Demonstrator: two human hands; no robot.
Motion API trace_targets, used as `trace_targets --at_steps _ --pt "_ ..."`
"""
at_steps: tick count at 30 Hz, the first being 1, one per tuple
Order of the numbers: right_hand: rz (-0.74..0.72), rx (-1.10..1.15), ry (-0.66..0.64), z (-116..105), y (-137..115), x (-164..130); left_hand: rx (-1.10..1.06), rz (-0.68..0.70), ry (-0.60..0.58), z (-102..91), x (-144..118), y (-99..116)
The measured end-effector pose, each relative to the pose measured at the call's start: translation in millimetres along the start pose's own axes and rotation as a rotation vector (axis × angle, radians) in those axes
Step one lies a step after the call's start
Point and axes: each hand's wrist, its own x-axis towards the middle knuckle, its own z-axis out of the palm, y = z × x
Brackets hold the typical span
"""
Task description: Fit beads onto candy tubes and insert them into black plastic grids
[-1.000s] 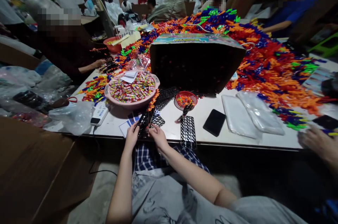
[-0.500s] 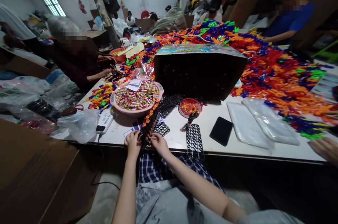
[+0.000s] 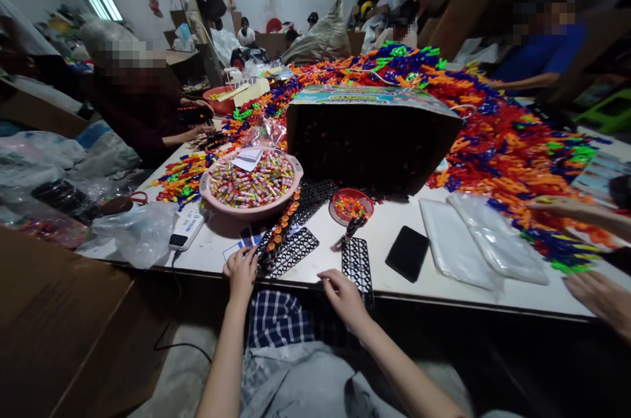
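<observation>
Crowding the worktop [image 3: 345, 240] at twelve o'clock, the dark box [image 3: 372, 142] and pink basin [image 3: 251, 185] of capsules leave little room. At seven o'clock of the basin, the left hand [image 3: 241, 271] closes its grip on a loaded black rack [image 3: 279, 237] overhanging the near edge; a nudge could spill its pieces. The right hand [image 3: 345, 293], fingers open and holding nothing, rests beside an empty grid [image 3: 357, 263], which might slide off.

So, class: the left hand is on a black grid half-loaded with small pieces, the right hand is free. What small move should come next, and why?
Probably the right hand reaches to the red basket for a piece: it holds nothing, the left hand steadies the grid, and much of the grid looks unfilled.
</observation>
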Motion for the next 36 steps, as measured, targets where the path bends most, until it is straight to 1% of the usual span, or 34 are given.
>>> trace_targets --at_steps 2,4,5,7,9,11,14,17,19,21,22,23,24,25,26,28,29,31,33,36 --pt "0.044 -0.113 0.158 -32.2 11.4 5.5 0.032 0.069 0.006 2.3 -2.9 -5.1" --pt "0.071 -0.21 0.264 -59.0 16.5 18.7 0.079 0.141 0.005 3.9 -6.0 -10.1" --pt "0.078 -0.249 0.284 -68.8 16.5 26.8 0.117 0.17 -0.011 4.0 -7.2 -12.2" --pt "0.084 -0.31 0.263 -79.6 12.8 43.2 0.216 0.205 -0.068 2.2 -9.1 -15.5" --pt "0.087 -0.356 0.21 -80.4 6.3 56.8 0.302 0.216 -0.107 -1.4 -11.4 -18.1" --pt "0.103 -0.393 0.183 -75.6 0.3 66.8 0.337 0.22 -0.085 -4.9 -16.2 -20.3" --pt "0.147 -0.442 0.196 -67.1 -3.5 77.2 0.333 0.193 0.006 -6.0 -30.1 -22.6" --pt "0.178 -0.465 0.217 -61.5 -0.9 84.9 0.321 0.187 0.076 -0.6 -48.9 -24.1" --pt "0.182 -0.467 0.211 -58.6 1.5 88.9 0.291 0.216 0.167 5.8 -62.5 -25.9" --pt "0.188 -0.466 0.206 -56.0 2.4 92.2 0.248 0.232 0.317 14.8 -77.6 -28.7" --pt "0.193 -0.467 0.21 -54.9 2.1 93.8 0.226 0.241 0.364 20.4 -85.9 -30.0" --pt "0.201 -0.473 0.217 -54.0 1.2 95.5 0.207 0.262 0.357 27.1 -94.3 -30.6" --pt "0.21 -0.483 0.222 -53.4 -0.3 97.3 0.192 0.297 0.293 34.8 -102.4 -29.9" --pt "0.219 -0.498 0.221 -53.2 -2.3 99.1 0.179 0.348 0.174 43.5 -109.5 -27.4" --pt "0.229 -0.514 0.212 -53.1 -4.6 100.8 0.168 0.404 0.026 53.2 -114.7 -22.6" --pt "0.25 -0.545 0.182 -52.9 -9.7 103.3 0.16 0.496 -0.243 74.3 -117.5 -6.0" --pt "0.258 -0.554 0.171 -52.6 -12.2 103.8 0.165 0.52 -0.332 85.1 -114.3 5.1" --pt "0.257 -0.557 0.163 -50.8 -16.2 102.7 0.207 0.537 -0.434 105.6 -100.2 29.4" --pt "0.245 -0.562 0.168 -47.6 -18.3 99.7 0.285 0.534 -0.497 122.7 -79.7 51.7" --pt "0.219 -0.564 0.165 -42.0 -17.3 94.4 0.419 0.551 -0.601 139.7 -50.7 73.6"
